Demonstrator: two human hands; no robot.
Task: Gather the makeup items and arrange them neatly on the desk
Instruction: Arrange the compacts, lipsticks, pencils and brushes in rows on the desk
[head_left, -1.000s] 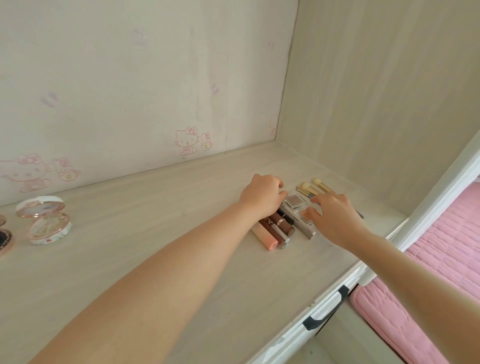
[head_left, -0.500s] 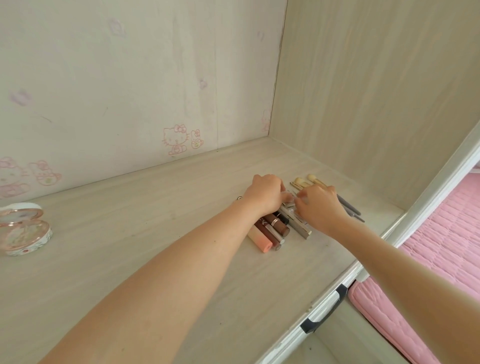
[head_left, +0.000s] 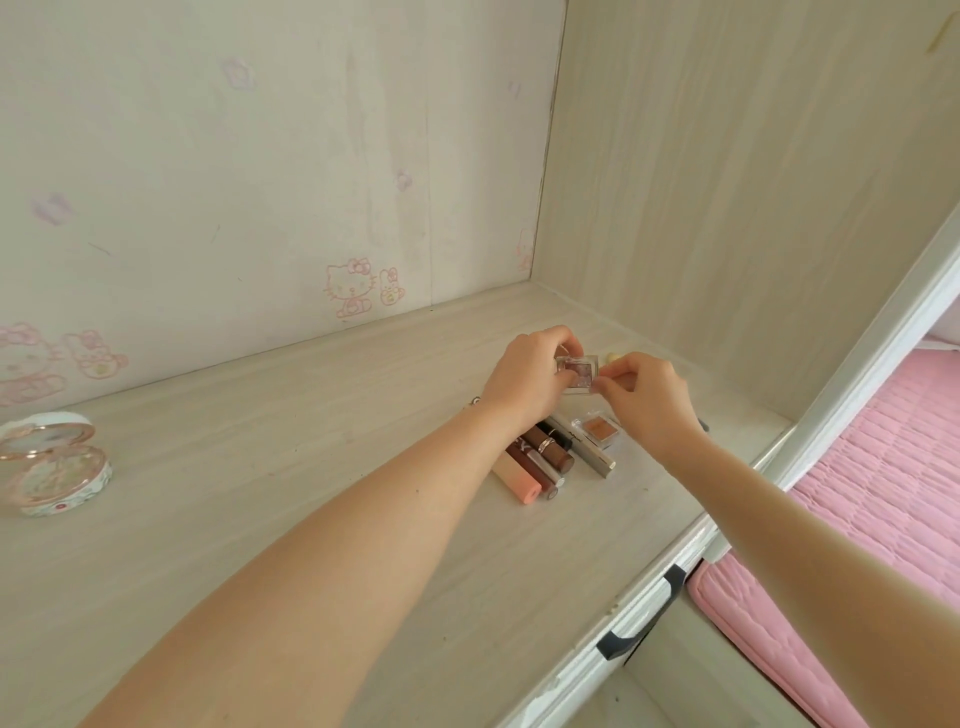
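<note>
Clear square eyeshadow case (head_left: 577, 375) | left hand (head_left: 522, 382), right hand (head_left: 652, 408): fingers pinch its edges

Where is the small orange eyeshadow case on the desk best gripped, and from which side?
Probably from above, pinching its near and far edges: the orange eyeshadow case lies flat and shallow, and the grey tube lies close along its left side.

Wide open stretch of desk (head_left: 291, 431) between compact (head_left: 52, 467) at left and lipstick row (head_left: 540, 460), side panel (head_left: 727, 208) near on right
</note>
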